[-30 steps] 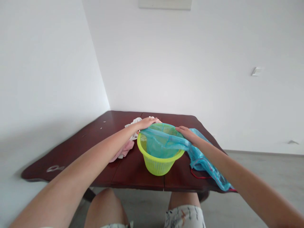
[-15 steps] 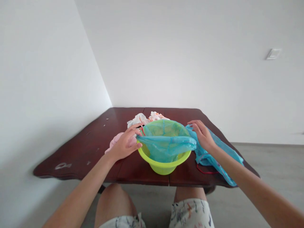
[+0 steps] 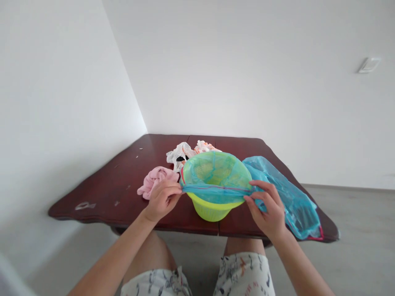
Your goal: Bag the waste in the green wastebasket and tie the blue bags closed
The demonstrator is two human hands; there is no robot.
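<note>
Over the dark table (image 3: 117, 185), your left hand (image 3: 163, 200) and right hand (image 3: 270, 211) pinch the blue liner (image 3: 217, 194); draw its edge evenly around the basket (image 3: 211, 213).

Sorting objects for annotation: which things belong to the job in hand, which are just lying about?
In use:
- blue plastic film, pinched by the left hand and right hand
- lime-green basket, film draped over its rim

Apparently just lying about:
- pink cloth
- white plastic bag
- orange-and-white bundle

Unclear: blue bag at right, perhaps separate.
</note>
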